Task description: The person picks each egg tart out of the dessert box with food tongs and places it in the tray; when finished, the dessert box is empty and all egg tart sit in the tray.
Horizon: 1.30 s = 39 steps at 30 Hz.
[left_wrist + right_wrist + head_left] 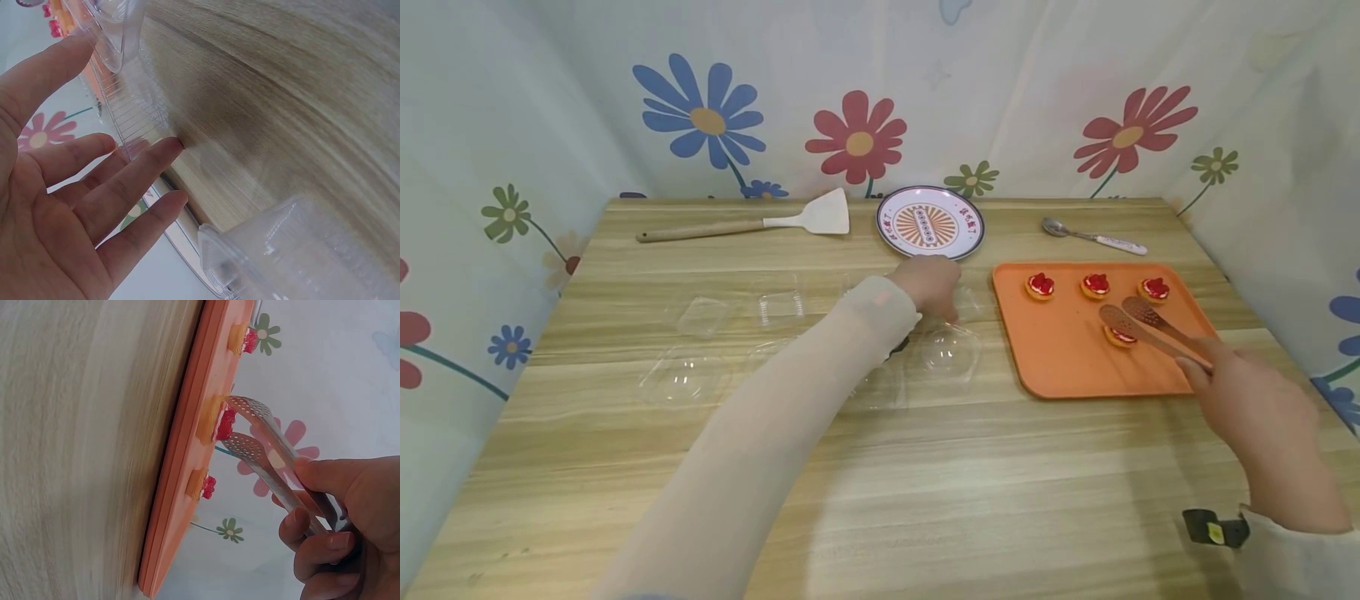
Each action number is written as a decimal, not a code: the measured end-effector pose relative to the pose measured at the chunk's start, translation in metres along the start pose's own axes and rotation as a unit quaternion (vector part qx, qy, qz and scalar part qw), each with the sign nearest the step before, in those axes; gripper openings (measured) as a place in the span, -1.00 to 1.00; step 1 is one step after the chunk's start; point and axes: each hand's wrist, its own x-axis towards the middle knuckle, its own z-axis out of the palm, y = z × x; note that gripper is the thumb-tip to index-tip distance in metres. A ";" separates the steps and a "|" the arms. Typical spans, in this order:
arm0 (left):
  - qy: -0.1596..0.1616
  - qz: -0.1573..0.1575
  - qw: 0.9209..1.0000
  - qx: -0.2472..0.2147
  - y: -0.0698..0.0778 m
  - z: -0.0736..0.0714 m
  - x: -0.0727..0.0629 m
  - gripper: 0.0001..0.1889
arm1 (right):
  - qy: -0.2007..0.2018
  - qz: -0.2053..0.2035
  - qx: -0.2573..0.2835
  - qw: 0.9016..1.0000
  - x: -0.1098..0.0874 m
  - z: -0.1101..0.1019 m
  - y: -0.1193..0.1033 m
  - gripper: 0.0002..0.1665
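My right hand (1262,417) grips metal tongs (275,478) with perforated, spoon-shaped ends. Those tips are apart, right at a small tart (211,420) with red topping and white cream. It sits on an orange tray (1067,358), in front of a row of three similar tarts (1095,286). My left hand (928,283) is stretched across the table beside a clear plastic box (950,350) with its lid open. In the left wrist view its fingers (125,194) are spread and loosely bent, the thumb overlapping the box's clear edge.
Several more clear plastic boxes (681,379) stand open at left and centre, partly hidden behind my left sleeve (760,450). Along the back lie a white spatula (827,214) with a wooden handle, a patterned plate (928,223) and a spoon (1093,237). A flowered curtain (985,75) borders the table.
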 end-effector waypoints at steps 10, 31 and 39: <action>0.000 0.001 1.000 0.001 0.001 -0.002 -0.001 -0.51 | 0.021 -0.006 0.017 1.000 -0.003 -0.002 -0.002 -0.43; -0.001 0.011 1.000 -0.009 -0.003 0.004 0.005 -0.37 | 0.037 -0.162 0.187 0.968 -0.014 0.004 -0.030 -0.43; -0.013 0.015 0.998 -0.066 -0.003 0.003 0.001 -0.09 | 0.003 -0.264 0.225 0.938 -0.020 0.014 -0.043 -0.68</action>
